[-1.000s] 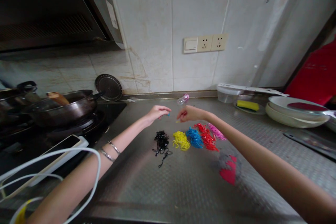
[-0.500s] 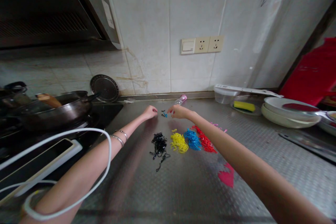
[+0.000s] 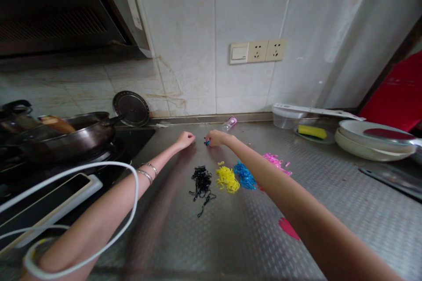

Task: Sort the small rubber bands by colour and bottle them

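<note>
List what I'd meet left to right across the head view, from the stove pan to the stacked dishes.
Stove pan → round dark disc → black pile → yellow pile → blue pile → pink pile → yellow sponge → stacked dishes.

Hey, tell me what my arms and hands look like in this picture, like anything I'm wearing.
Your left forearm wears two silver-coloured bands near the wrist. Your right forearm shows no jewellery. No sleeves are visible, and your left hand and right hand have no gloves. A white cable loops across the left arm.
</note>
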A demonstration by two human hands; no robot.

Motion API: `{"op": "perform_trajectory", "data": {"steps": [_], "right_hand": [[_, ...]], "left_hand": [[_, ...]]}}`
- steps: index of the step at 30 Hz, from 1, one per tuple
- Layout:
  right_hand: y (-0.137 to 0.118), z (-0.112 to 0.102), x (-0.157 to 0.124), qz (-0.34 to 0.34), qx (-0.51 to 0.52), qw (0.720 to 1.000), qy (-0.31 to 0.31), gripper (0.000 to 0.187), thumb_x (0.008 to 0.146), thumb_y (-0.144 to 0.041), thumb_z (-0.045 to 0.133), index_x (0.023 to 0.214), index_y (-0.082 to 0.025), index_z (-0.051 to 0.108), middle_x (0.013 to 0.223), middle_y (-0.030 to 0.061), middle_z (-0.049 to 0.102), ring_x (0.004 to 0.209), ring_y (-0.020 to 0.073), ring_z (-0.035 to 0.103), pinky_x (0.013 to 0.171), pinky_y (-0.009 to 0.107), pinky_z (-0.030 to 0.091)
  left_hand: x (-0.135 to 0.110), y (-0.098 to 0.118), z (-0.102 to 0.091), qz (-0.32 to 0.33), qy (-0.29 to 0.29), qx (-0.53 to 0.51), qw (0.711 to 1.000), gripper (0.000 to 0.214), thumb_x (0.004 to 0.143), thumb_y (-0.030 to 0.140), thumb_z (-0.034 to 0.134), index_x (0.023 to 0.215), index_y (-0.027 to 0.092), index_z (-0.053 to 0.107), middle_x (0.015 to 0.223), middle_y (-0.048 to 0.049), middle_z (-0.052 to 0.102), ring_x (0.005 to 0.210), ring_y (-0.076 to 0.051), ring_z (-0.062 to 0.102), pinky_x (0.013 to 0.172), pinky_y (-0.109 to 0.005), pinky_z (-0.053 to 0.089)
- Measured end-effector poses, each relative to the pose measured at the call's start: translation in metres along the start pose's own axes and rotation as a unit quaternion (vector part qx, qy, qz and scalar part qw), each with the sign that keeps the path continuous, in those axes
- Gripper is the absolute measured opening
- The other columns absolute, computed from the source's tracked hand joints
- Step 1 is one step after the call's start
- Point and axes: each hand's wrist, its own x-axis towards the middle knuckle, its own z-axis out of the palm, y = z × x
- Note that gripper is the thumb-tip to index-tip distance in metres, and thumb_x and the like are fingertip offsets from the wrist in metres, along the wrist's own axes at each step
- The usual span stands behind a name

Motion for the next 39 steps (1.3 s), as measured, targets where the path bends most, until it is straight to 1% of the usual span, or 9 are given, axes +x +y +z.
{"op": "perform_trajectory", "data": {"steps": [4,8,13,18,22,27,30,34,39], "right_hand": [[-0.003,-0.001,0.005,-0.005,0.006,1.000,-0.005,0.034,0.068,-0.025,0.054,0.101,-0.025,0.063,0.096,0.0030,0.066,0.081,0.0159,0.061,0.061,0.018,0.042],[-0.002,0.000,0.008,0.019,0.015,1.000,0.002,0.029,0.070,-0.026,0.055,0.097,-0.023,0.064,0.099,0.0051,0.065,0.082,0.0171,0.061,0.061,0.019,0.042],[0.002,0.006,0.008,0.037,0.023,0.999,0.007,0.023,0.073,-0.025,0.053,0.092,-0.019,0.065,0.091,0.0074,0.066,0.076,0.0165,0.062,0.059,0.019,0.042],[0.002,0.012,0.003,0.044,0.032,0.998,0.038,0.023,0.077,-0.023,0.048,0.093,-0.014,0.063,0.096,0.0119,0.064,0.082,0.0202,0.060,0.061,0.021,0.042],[0.007,0.006,-0.006,0.034,0.046,0.996,0.064,0.022,0.079,-0.019,0.046,0.092,-0.012,0.062,0.096,0.0121,0.064,0.086,0.0192,0.059,0.065,0.021,0.041],[0.027,-0.010,-0.040,0.013,0.067,0.995,0.075,0.020,0.079,-0.017,0.047,0.088,-0.009,0.062,0.090,0.0097,0.065,0.080,0.0145,0.057,0.065,0.018,0.040],[0.041,-0.018,-0.073,-0.012,0.093,0.995,0.038,0.019,0.076,-0.015,0.049,0.088,-0.009,0.062,0.086,0.0084,0.065,0.073,0.0127,0.057,0.061,0.017,0.039],[0.055,-0.023,-0.109,-0.021,0.096,0.995,-0.025,0.016,0.072,-0.016,0.050,0.080,-0.011,0.063,0.071,0.0047,0.064,0.061,0.0111,0.053,0.053,0.017,0.036],[0.057,-0.020,-0.126,-0.025,0.134,0.990,-0.046,0.015,0.069,-0.018,0.052,0.075,-0.012,0.065,0.066,0.0026,0.064,0.056,0.0103,0.052,0.050,0.017,0.036]], "left_hand": [[0.002,-0.006,0.002,0.001,0.007,-0.007,1.000,0.031,0.072,0.028,0.045,0.076,0.009,0.068,0.075,-0.0074,0.067,0.072,-0.018,0.058,0.068,-0.025,0.042],[0.003,-0.010,0.003,0.001,0.009,-0.017,1.000,0.032,0.071,0.031,0.044,0.075,0.009,0.067,0.070,-0.0058,0.066,0.069,-0.018,0.056,0.065,-0.025,0.040],[0.002,-0.013,0.002,0.008,0.009,-0.020,1.000,0.035,0.072,0.034,0.042,0.073,0.009,0.067,0.065,-0.0043,0.064,0.065,-0.017,0.054,0.061,-0.025,0.038],[-0.002,-0.008,-0.002,0.003,0.010,-0.017,1.000,0.036,0.074,0.035,0.041,0.075,0.009,0.067,0.062,-0.0031,0.062,0.062,-0.015,0.053,0.058,-0.024,0.037],[-0.003,-0.003,-0.006,-0.005,0.005,-0.014,1.000,0.035,0.074,0.033,0.041,0.077,0.009,0.067,0.068,-0.0049,0.064,0.066,-0.016,0.056,0.061,-0.025,0.040],[0.007,-0.005,-0.002,0.020,-0.017,-0.024,0.999,0.028,0.068,0.025,0.049,0.085,0.010,0.066,0.087,-0.0084,0.066,0.080,-0.017,0.059,0.074,-0.025,0.044],[0.015,-0.005,0.005,0.046,-0.052,-0.003,0.998,0.040,0.062,0.021,0.055,0.100,0.010,0.061,0.101,-0.0093,0.063,0.089,-0.019,0.058,0.080,-0.026,0.044],[0.020,0.002,0.015,0.077,-0.105,-0.014,0.991,0.055,0.060,0.019,0.055,0.114,0.012,0.052,0.117,-0.0089,0.054,0.103,-0.021,0.052,0.089,-0.028,0.040],[0.021,0.007,0.025,0.100,-0.113,-0.010,0.989,0.056,0.058,0.011,0.051,0.114,0.012,0.052,0.121,-0.0090,0.051,0.111,-0.021,0.047,0.095,-0.029,0.035]]}}
